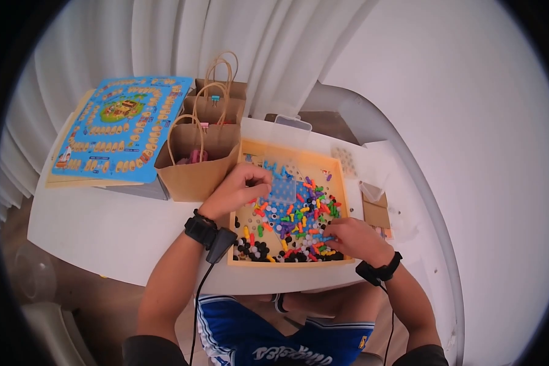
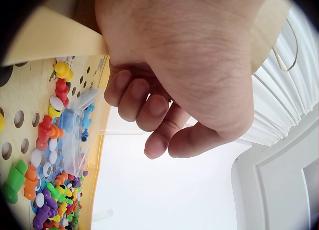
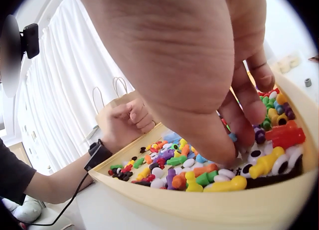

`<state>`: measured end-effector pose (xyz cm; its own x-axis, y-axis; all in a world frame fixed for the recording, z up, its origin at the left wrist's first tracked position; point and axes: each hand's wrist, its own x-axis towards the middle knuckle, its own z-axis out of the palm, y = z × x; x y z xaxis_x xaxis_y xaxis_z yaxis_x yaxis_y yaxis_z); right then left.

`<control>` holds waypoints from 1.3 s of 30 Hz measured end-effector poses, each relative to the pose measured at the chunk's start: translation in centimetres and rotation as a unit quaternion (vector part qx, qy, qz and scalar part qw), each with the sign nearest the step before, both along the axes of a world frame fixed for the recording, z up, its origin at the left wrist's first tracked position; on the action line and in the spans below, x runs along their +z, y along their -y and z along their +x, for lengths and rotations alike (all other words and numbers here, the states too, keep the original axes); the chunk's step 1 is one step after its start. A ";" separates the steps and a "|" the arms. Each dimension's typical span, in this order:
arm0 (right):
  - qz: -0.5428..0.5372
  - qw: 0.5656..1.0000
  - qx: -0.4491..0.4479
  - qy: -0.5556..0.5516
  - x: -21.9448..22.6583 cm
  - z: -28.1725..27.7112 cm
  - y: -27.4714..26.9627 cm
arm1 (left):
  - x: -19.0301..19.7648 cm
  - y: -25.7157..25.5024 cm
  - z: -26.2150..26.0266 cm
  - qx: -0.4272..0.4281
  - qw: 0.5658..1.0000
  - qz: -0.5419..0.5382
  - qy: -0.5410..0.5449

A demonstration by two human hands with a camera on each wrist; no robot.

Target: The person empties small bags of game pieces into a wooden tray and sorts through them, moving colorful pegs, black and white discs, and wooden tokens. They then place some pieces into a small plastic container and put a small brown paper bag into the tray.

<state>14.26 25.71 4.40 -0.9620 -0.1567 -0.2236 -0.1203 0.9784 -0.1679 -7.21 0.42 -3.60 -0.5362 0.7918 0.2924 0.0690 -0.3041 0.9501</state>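
Note:
A shallow wooden tray (image 1: 290, 265) holds a mix of small coloured pegs (image 2: 45, 132) and black and white round pieces (image 1: 259, 250). My left hand (image 1: 241, 186) hovers over the tray's left edge, its fingers loosely curled with nothing between them. Close to those fingers is a clear plastic box (image 1: 283, 192), with blue pegs (image 2: 87, 121) beside it. My right hand (image 1: 357, 238) reaches down into the pieces at the tray's near right corner. Its thumb and fingertips pinch a blue peg (image 3: 233, 136), mostly hidden behind the hand in the right wrist view.
Left of the tray stand paper bags (image 1: 195, 177) with looped handles. A blue game board (image 1: 116, 131) lies farther left. On the right are a small clear container (image 1: 373, 191) and a brown card box (image 1: 377, 213). A clear lid (image 1: 293, 123) sits behind the tray.

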 end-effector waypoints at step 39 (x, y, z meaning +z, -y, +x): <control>-0.097 0.991 0.035 -0.088 0.5 -2.1 -0.5 | 0.1 -0.1 -0.1 0.004 1.000 -0.006 -0.014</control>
